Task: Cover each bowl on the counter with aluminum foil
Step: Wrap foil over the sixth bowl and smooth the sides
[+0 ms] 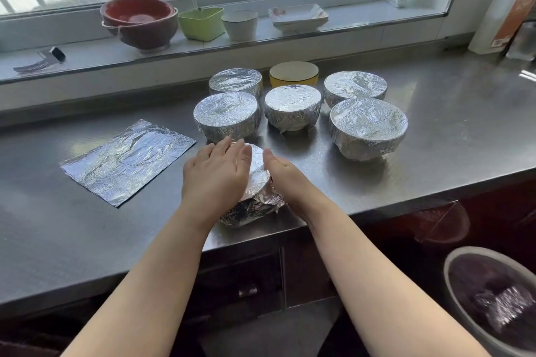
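Near the front edge of the counter [435, 130], the foil-draped bowl [255, 182] is pressed between the flat, spread left hand [216, 175] and right hand [282, 175], seemingly to mould the foil down its sides.

Steel counter [435, 153], six foil-covered bowls [293, 107], one uncovered yellow bowl [293, 72], flat foil sheet [127, 161]
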